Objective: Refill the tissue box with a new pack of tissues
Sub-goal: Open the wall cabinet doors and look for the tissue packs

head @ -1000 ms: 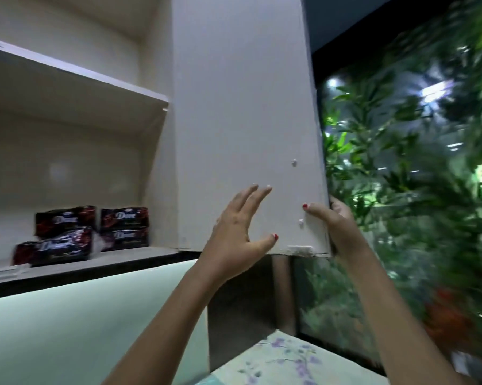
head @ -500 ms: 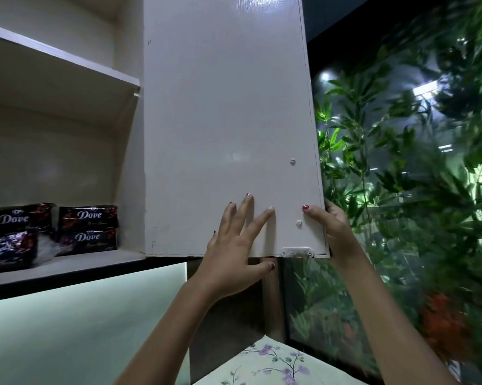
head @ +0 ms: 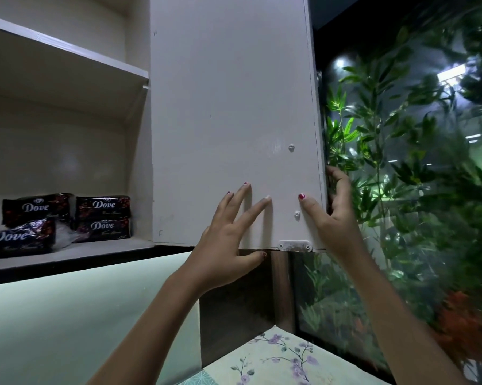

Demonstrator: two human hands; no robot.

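Several dark tissue packs [head: 101,216] marked "Dove" lie stacked on the lower shelf [head: 76,252] of an open wall cabinet at the left. The white cabinet door [head: 228,120] stands swung open in the middle. My left hand [head: 228,237] lies flat on the door's inner face near its bottom edge, fingers spread. My right hand [head: 331,215] grips the door's right edge, thumb on the inner face and fingers wrapped behind. No tissue box is in view.
An upper shelf [head: 67,54] spans the cabinet above the packs. A glass panel with green plants [head: 400,168] behind it fills the right side. A floral-patterned surface [head: 278,359] sits below. A lit pale wall [head: 67,323] runs under the cabinet.
The door has swung further to the left, covering more of the cabinet opening. My left hand went from hovering to pressing flat on the door. My right hand stayed on the edge.
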